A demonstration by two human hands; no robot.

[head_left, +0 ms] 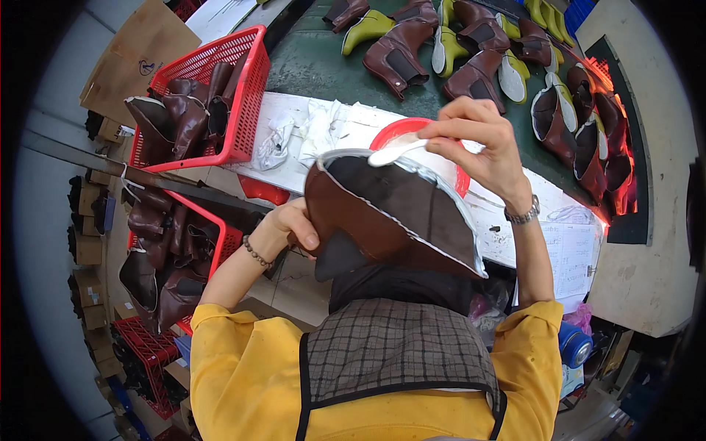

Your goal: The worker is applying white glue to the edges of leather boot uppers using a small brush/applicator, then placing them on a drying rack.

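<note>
Brown boot [364, 220] in left hand [285, 224]; right hand [482, 143] just beyond, pinching white tool [396, 152], contact unclear.

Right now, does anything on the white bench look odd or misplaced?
Possibly: a small dark scrap lies on the white bench, near the round red container, standing out against the pale surface. It's too small to identify.

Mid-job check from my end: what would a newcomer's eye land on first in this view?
Most likely the large brown boot upper in the middle, held by the left hand while the right hand holds a small white tool at its rim. Next come the bright red basket of brown boots at upper left, and the yellow-green shoe forms along the top.
</note>
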